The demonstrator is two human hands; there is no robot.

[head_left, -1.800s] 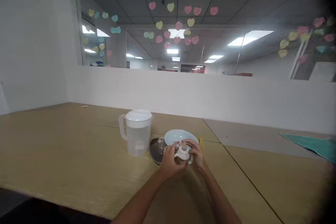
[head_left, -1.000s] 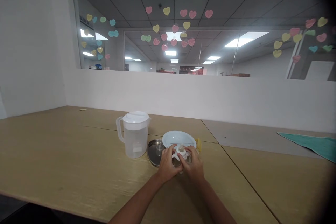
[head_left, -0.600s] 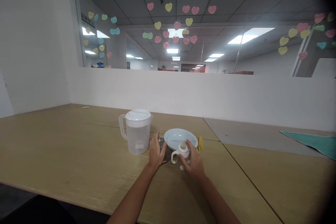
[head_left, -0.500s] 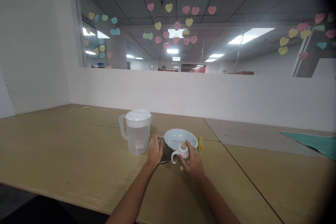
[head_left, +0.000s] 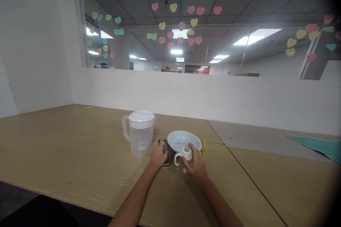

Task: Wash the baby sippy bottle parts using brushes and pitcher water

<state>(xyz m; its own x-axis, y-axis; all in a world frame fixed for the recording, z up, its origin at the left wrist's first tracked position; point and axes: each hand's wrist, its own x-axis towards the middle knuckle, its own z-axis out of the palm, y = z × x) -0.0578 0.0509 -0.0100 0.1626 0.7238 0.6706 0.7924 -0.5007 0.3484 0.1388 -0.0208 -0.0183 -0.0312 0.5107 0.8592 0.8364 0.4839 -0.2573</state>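
Note:
My right hand (head_left: pixel 196 166) is wrapped around a baby bottle (head_left: pixel 187 154), which has a white collar, a clear teat and white side handles. The bottle stands upright just in front of a white bowl (head_left: pixel 184 138). To its left, my left hand (head_left: pixel 158 154) grips the near-left side of a dark, shiny round dish (head_left: pixel 167 153); the hand covers part of it, and I cannot make out its exact kind. Left of that hand stands a lidded, translucent plastic pitcher (head_left: pixel 141 136), its handle pointing left. A thin straight stick or rod lies across the bowl.
Something yellow and green, perhaps a brush (head_left: pixel 204 145), lies at the bowl's right side. A teal cloth (head_left: pixel 318 147) rests at the far right of the wooden table (head_left: pixel 80 163). A white wall (head_left: pixel 133 88) and a window with heart-shaped notes stand behind.
My left hand's fingers have come down and closed in over the dark dish. The right hand keeps its hold on the bottle. The view has shifted slightly.

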